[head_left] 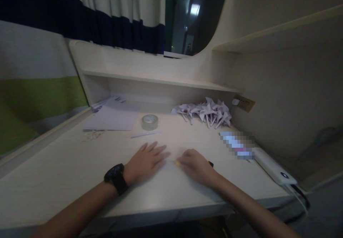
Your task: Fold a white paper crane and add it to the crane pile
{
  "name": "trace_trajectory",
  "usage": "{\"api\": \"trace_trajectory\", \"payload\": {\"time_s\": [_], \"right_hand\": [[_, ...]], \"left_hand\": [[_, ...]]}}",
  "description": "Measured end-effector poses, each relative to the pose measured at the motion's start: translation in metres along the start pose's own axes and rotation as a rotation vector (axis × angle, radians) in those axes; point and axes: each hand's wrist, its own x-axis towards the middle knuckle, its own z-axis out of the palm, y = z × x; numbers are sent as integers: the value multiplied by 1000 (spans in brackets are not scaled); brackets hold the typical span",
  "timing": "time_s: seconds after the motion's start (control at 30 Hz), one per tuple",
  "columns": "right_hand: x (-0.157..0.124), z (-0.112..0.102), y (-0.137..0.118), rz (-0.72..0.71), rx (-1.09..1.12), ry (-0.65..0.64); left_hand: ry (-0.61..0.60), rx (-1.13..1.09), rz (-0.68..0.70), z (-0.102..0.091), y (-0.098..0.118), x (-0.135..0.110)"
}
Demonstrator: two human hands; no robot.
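My left hand lies flat on the white desk, fingers stretched out and pressing on a pale sheet of paper that barely stands out from the desk. A black watch is on that wrist. My right hand is curled, fingers closed at the paper's right side. A small yellow thing shows at its fingertips and a dark tip sticks out behind it; what it holds is unclear.
A roll of clear tape, a pale pen-like stick, a stack of paper sheets, a heap of folded paper pinwheels, a white power bank with cable, a wall socket, and a shelf above.
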Motion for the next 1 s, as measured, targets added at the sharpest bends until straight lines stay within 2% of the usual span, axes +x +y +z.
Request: {"api": "trace_trajectory", "payload": {"time_s": [0.23, 0.43, 0.63, 1.0], "right_hand": [[16, 7, 15, -7, -51, 15], [15, 15, 25, -36, 10, 55], [10, 15, 23, -40, 11, 89], [3, 17, 21, 9, 8, 77]], "left_hand": [[80, 103, -194, -2, 11, 10], [8, 42, -8, 0, -5, 12], [1, -1, -56, 11, -10, 10], [0, -9, -51, 9, -9, 10]]}}
